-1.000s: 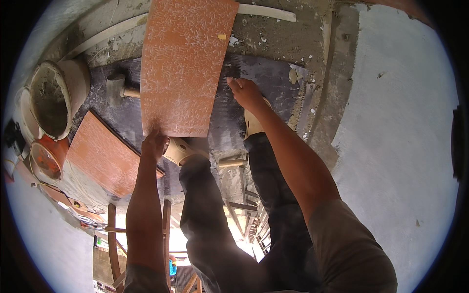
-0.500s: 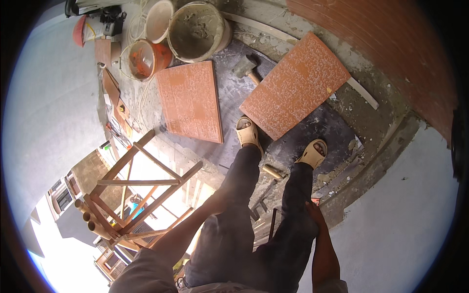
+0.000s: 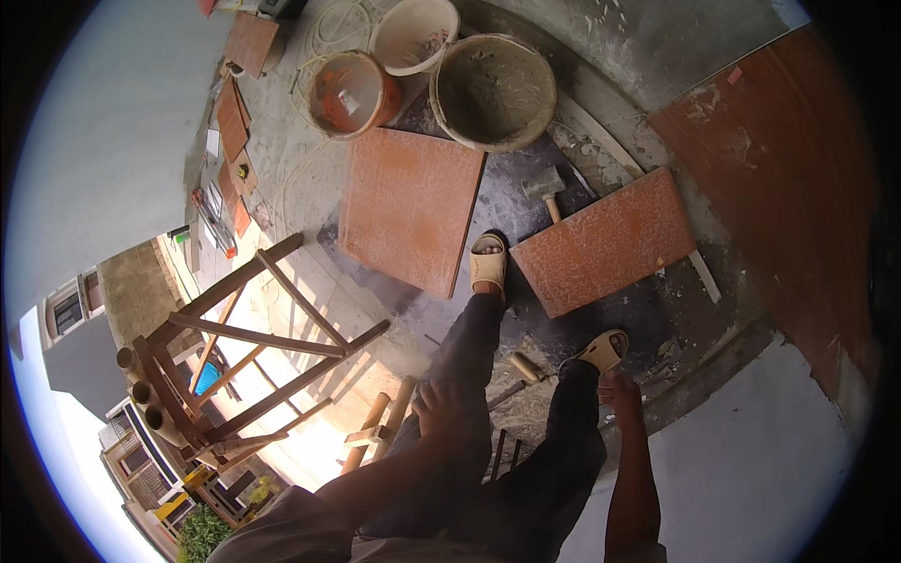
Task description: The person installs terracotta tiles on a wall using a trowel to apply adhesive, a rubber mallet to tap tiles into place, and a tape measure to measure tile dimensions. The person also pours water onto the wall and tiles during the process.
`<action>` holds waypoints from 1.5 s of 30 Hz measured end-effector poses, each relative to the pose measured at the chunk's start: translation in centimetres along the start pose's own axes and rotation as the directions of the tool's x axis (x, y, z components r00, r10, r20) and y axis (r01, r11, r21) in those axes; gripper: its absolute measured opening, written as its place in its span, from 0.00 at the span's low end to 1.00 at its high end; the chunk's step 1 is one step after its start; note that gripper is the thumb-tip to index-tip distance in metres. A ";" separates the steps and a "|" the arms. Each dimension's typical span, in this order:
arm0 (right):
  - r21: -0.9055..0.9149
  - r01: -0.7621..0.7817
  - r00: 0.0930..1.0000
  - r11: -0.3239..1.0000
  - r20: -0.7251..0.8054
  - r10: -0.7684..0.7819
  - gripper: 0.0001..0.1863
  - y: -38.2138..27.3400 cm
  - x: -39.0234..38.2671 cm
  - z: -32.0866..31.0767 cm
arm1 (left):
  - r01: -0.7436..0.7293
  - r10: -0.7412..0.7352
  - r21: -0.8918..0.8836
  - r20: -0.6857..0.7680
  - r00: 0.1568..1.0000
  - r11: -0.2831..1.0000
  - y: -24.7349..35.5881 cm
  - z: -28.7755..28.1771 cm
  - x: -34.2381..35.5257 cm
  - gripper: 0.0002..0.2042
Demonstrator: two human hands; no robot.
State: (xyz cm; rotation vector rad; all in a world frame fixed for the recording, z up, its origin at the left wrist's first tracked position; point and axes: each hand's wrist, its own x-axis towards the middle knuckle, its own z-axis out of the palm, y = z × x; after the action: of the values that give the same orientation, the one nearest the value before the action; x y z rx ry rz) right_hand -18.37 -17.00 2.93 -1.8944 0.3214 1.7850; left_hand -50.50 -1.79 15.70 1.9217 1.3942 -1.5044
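Observation:
My left hand [image 3: 437,407] rests on my left thigh with its fingers spread, holding nothing. Beside my right lower leg, just behind the sandal, hangs my right hand [image 3: 619,390]; its fingers are loosely bent and apart, and I see nothing in them. Ahead of my feet lie two reddish patterned tiles: a large square tile [image 3: 411,208] on the left and a narrower rectangular tile [image 3: 605,242] on the right. A mallet [image 3: 546,188] with a wooden handle lies behind the right tile, which hides the handle's end. Both tiles rest on a dark mat [image 3: 511,211].
At the back stand an orange bucket [image 3: 349,94], a pale bucket [image 3: 413,36] and a large mortar-stained bucket [image 3: 495,92]. A wooden frame [image 3: 272,281] rises at the left. A short wooden-handled tool [image 3: 527,366] lies between my feet. A pale wall [image 3: 751,441] bounds the right.
My left hand has come into view on my thigh. My right hand has moved slightly outward from my leg. The view has shifted, and my feet have stepped a little.

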 end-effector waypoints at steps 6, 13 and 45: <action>0.278 -0.120 0.987 0.953 0.132 0.086 0.22 3.0 1.3 16.2 | -0.065 0.095 -0.189 0.153 0.984 0.980 -5.5 -5.4 3.0 0.44; -0.293 0.450 0.893 0.843 0.160 -0.421 0.20 13.3 -3.4 35.5 | -0.183 0.204 -0.120 0.203 0.958 0.976 -7.0 -7.1 5.1 0.44; 0.427 0.256 0.492 0.867 -0.830 0.263 0.11 23.6 0.0 3.7 | -0.100 0.037 0.404 0.161 0.986 0.909 2.0 -9.8 2.3 0.36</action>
State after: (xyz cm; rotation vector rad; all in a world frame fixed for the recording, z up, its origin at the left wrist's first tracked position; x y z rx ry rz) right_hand -33.38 -34.92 -1.89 -2.1984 1.0403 0.4200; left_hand -43.46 5.64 16.92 2.0078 0.9892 -1.9864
